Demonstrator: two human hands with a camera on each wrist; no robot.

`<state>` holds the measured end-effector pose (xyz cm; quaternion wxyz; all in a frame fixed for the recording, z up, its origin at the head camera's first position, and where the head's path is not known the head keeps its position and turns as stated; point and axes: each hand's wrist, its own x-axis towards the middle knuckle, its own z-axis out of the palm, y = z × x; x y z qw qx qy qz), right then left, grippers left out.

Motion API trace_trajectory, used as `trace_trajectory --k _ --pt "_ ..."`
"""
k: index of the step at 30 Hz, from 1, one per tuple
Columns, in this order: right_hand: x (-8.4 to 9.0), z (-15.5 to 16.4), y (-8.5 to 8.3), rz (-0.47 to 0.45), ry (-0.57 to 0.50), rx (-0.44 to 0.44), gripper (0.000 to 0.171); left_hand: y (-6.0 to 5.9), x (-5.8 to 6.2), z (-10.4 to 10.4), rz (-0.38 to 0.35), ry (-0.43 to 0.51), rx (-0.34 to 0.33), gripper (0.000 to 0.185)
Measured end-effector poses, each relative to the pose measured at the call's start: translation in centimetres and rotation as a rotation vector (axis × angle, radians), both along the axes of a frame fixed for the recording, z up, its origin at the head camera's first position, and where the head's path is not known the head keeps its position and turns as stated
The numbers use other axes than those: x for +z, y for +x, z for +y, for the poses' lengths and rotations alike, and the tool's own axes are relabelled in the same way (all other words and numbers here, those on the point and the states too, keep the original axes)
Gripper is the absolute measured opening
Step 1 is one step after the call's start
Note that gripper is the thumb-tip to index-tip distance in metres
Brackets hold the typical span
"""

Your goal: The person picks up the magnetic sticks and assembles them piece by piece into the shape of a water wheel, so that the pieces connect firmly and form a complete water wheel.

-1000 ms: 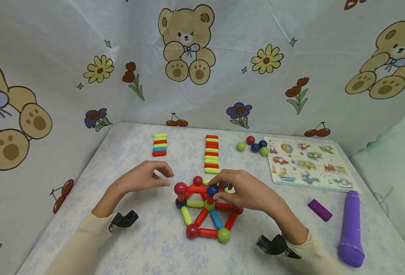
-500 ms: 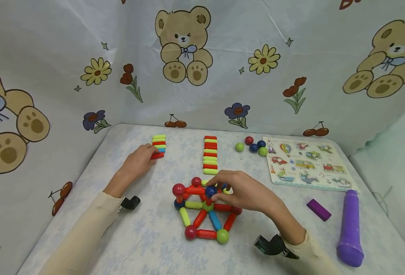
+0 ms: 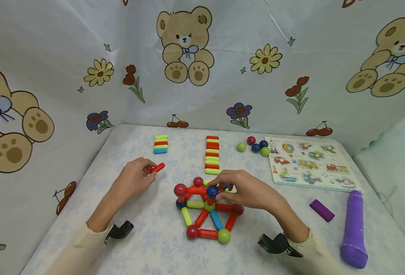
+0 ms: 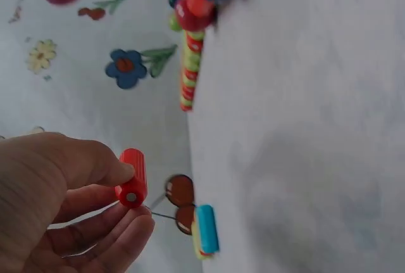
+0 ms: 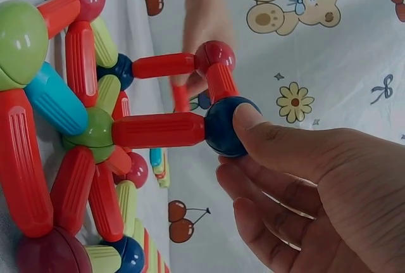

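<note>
My left hand (image 3: 133, 176) holds a red magnetic stick (image 3: 157, 167) above the table, left of the built frame. In the left wrist view, thumb and fingers pinch this red stick (image 4: 131, 179), with a small metal end facing the camera. My right hand (image 3: 248, 191) pinches a dark blue ball (image 5: 229, 127) at the top of an upright red stick (image 5: 158, 130). That upright rises from the green ball (image 3: 209, 205) in the middle of the frame. Another red stick joins the blue ball to a red ball (image 5: 215, 57) on a second upright. Flat spokes and outer sticks spread around the green ball.
Behind the left hand lies a short row of sticks, a blue one (image 3: 160, 151) nearest. A longer red and yellow-green row (image 3: 212, 154) sits behind the frame. Loose balls (image 3: 255, 148), a picture board (image 3: 308, 164), a purple block (image 3: 321, 210) and a purple microphone-shaped toy (image 3: 354, 229) are rightward.
My left hand reached to the short row, took its nearest red stick and drew it back toward the frame. The right hand stays on the blue ball.
</note>
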<state>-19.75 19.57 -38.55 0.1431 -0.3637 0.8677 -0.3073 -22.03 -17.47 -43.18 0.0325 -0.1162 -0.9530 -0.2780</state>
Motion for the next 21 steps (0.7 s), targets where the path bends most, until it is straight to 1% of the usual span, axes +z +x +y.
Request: trace_trajectory --k 3,5,6,8,10,12,14,16,19,21 --pt "-0.1 0.1 -0.1 -0.001 0.002 0.003 0.041 2.7 1.8 1.3 0.097 0.096 -0.053 0.023" --pt "-0.1 0.2 -0.1 -0.006 0.008 0.000 0.041 4.4 3.2 2.3 0.138 0.156 -0.102 0.025" --pt "-0.1 0.2 -0.1 -0.006 0.010 0.000 0.041 5.1 3.8 2.8 0.147 0.178 -0.126 0.027" --pt "-0.2 0.2 0.0 -0.005 0.011 -0.001 0.040 6.5 5.0 3.9 0.139 0.214 -0.173 0.029" --pt "-0.2 0.2 0.0 -0.007 0.009 0.000 0.040 7.6 5.7 5.0 0.095 0.242 -0.219 0.029" --pt "-0.2 0.2 0.0 -0.004 0.004 0.001 0.040 8.5 5.9 6.0 0.026 0.261 -0.262 0.027" --pt "-0.2 0.2 -0.1 -0.002 0.000 0.003 0.040 9.1 5.6 7.0 -0.041 0.279 -0.294 0.025" --pt "-0.2 0.2 -0.1 0.000 -0.001 0.002 0.040 9.4 5.1 7.9 -0.092 0.289 -0.313 0.023" --pt "-0.2 0.1 0.0 0.001 0.000 -0.001 0.040 9.8 4.2 9.1 -0.120 0.294 -0.315 0.022" --pt "-0.1 0.1 0.0 0.002 -0.002 -0.003 0.040 9.9 3.8 9.6 -0.126 0.292 -0.312 0.022"
